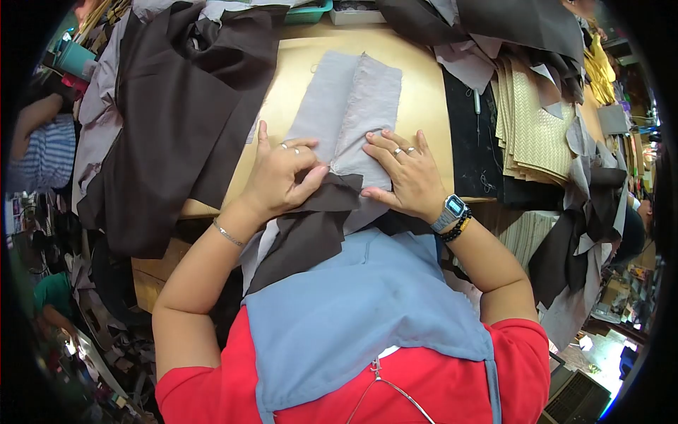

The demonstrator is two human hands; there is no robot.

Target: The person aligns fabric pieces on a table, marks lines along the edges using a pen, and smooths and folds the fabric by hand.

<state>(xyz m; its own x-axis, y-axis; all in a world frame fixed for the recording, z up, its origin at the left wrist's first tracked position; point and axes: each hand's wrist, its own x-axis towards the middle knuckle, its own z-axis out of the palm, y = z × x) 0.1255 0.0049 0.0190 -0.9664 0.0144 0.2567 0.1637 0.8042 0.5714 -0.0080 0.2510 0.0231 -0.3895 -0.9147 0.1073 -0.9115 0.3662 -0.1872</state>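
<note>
A dark brown, leather-like piece with a grey cloth backing (371, 99) lies grey side up on the table in front of me, a raised seam running along its middle. At its near end the brown face (311, 240) is folded over and hangs toward my lap. My left hand (282, 177) is closed, thumb and fingertips pinching the piece at the seam's near end; its little finger sticks up. My right hand (409, 173) lies flat on the grey backing just right of the seam, fingers stretched out.
Large dark brown sheets (183, 99) drape over the table's left side, with more brown pieces (522, 35) at the back right. A thin pointed tool (477, 106) lies on a black strip (462, 148). Woven-pattern cream sheets (533, 120) are stacked at the right. Other people are at the left.
</note>
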